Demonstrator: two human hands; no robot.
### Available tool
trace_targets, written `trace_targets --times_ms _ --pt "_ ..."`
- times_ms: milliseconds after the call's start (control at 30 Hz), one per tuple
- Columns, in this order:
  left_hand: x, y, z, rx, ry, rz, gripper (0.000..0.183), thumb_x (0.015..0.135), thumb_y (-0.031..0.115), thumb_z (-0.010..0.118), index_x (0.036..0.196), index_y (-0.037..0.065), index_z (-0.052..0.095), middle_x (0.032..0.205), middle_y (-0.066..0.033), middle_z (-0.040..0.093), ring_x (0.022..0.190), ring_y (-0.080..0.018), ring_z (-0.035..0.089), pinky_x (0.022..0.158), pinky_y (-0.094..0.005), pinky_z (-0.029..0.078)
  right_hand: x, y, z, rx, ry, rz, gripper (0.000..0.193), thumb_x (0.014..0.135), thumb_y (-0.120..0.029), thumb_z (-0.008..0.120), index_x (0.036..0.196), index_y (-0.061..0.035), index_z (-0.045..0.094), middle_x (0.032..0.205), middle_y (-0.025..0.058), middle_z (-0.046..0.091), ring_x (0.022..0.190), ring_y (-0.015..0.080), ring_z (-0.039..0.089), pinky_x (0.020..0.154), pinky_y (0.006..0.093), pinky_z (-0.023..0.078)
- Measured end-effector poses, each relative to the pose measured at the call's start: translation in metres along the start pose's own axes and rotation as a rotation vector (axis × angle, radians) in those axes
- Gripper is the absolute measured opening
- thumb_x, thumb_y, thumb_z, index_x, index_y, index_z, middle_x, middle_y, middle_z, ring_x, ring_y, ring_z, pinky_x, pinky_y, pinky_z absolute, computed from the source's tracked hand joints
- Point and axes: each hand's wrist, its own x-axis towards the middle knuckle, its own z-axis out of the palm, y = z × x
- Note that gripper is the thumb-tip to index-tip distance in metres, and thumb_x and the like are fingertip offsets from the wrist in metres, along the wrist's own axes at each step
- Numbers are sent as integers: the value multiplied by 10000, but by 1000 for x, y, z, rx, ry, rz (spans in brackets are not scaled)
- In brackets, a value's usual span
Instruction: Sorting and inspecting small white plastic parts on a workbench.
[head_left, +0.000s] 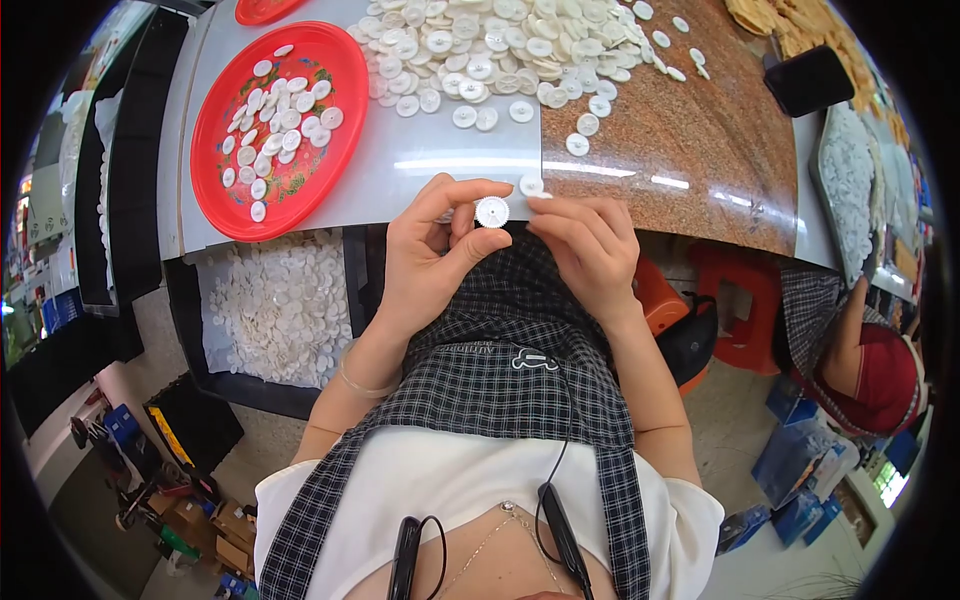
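My left hand (432,245) pinches a small white plastic gear (491,213) upright between thumb and index finger, its toothed face toward me. Close by on the right, my right hand (590,245) has its fingers drawn together at the table's front edge. Its fingertips are beside another white gear (531,186); whether they grip a piece is hidden. Beyond both hands a large pile of white gears (500,50) covers the back of the table. On the left, a red patterned plate (215,150) carries a loose group of the same gears.
Below the table at left stands a black crate (270,398) lined with a sheet and filled with white gears. A black phone-like device (808,82) is at the back right. Red stools (735,300) stand under the table's right side, near another person (865,370).
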Motion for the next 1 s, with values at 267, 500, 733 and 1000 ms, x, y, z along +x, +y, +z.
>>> trace_targets --times_ms 267,500,733,1000 --pt "-3 -6 0 -410 -29 -217 372 857 57 693 1177 -1 512 874 -11 485 751 -89 479 628 -200 421 5 3 2 213 87 153 183 747 32 747 882 -60 665 955 59 720 794 166 660 681 264 513" --pt "-4 -4 17 -161 -78 -76 420 846 -68 640 1213 18 457 1029 -41 501 782 -57 506 651 -174 461 25 -28 -5 996 209 654 265 838 42 691 1057 12 544 941 122 697 869 140 681 784 244 536" --pt "-2 -5 12 -50 -51 -61 341 842 -2 706 1153 8 567 966 3 502 769 -42 485 689 -155 439 17 -29 -4 1001 104 659 343 867 53 650 1152 16 464 1009 141 647 884 137 661 789 246 540" --pt "-4 -3 3 -259 -18 -132 326 871 23 684 1180 -6 583 929 24 476 819 -18 449 652 -127 416 8 -13 -1 176 -81 108 279 696 -8 763 954 -79 683 1007 23 696 891 220 632 787 318 493"
